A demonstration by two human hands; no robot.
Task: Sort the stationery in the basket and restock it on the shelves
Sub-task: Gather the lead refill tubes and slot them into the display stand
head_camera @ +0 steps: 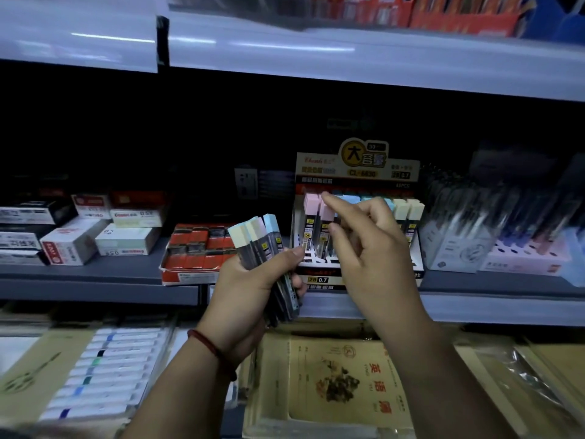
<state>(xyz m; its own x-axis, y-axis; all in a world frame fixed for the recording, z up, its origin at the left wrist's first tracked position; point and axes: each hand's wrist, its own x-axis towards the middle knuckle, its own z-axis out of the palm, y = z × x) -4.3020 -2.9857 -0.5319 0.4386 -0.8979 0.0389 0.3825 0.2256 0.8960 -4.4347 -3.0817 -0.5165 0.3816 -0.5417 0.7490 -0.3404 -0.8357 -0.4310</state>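
The left hand holds a bundle of lead refill cases, with the fingers and thumb curled around their lower half. The coloured caps stand up and fan out a little. I think this is so that one case can be taken out easily and its colour seen at once. The bundle is in the air in front of the shelf, just left of the display box, so the way to the box is short.

The right hand is at the box and holds nothing that I can see. Its index finger is stretched out and touches the cap of a pink case in the front row. The thumb is below it, and the other fingers are loosely bent. It seems to press the row straight or to make a gap for the next case.

The box already holds pink, blue and yellow caps in groups, so each case probably goes to its own colour. A red tray of small boxes stands just beside the display box. The basket is not in view.
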